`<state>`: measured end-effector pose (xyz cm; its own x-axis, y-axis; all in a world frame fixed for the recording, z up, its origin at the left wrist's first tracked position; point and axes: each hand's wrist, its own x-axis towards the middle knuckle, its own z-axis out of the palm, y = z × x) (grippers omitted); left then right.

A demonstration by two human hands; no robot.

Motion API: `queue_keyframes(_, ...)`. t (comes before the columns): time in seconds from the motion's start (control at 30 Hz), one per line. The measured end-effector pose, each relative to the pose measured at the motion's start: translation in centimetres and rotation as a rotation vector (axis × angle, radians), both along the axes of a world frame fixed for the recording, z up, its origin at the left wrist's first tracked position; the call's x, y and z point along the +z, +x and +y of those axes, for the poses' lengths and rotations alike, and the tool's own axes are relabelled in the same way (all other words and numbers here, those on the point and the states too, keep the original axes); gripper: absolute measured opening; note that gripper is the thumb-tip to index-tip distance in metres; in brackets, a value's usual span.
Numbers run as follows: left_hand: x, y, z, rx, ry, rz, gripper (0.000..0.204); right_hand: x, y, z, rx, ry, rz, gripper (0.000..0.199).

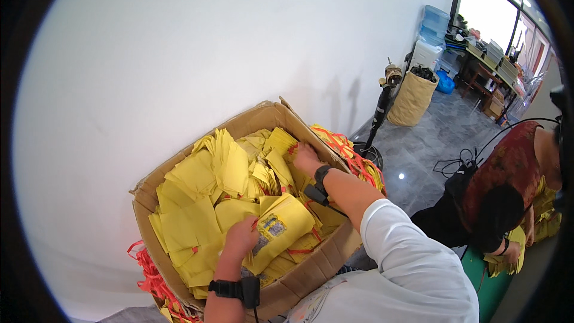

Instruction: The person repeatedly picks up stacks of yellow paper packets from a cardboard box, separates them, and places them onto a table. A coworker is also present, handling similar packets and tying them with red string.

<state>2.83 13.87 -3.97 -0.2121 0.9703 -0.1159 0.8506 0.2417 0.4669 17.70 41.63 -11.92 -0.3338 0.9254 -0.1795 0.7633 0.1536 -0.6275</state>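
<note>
A large open cardboard box point(146, 203) stands in front of me, filled with loose bundles of flat yellow bags point(188, 224), some with red ribbon ends. My left hand point(241, 236) is closed on the near-left edge of a bundle of yellow bags point(290, 221), whose top one carries a printed patch and curls over. Toward the box's far right corner, my right hand point(308, 158) is closed at the red-tipped ends of another yellow bundle point(279, 139). Its fingertips are partly hidden. Both wrists wear black straps with small devices.
Red ribbon point(152, 275) and yellow pieces lie outside the box at left; another ribboned heap point(341, 143) is at right. Beyond stand a black pole point(379, 113), a tan sack point(412, 98) and a water dispenser point(427, 54). A co-worker point(502, 173) handles yellow bags at a green surface.
</note>
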Motion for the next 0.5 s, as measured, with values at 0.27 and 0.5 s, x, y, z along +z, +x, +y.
queue_keyframes(0.27, 1.7, -0.6, 0.6, -0.014, -0.032, 0.001, 0.027, -3.8, -2.8, 2.2, -0.064, 0.074, -0.132, 0.050)
queue_keyframes(0.5, 1.4, -1.3, 1.5, -0.073, -0.038, 0.001, 0.025, -5.9, -3.0, 4.9, 0.244, 0.318, -0.458, 0.036)
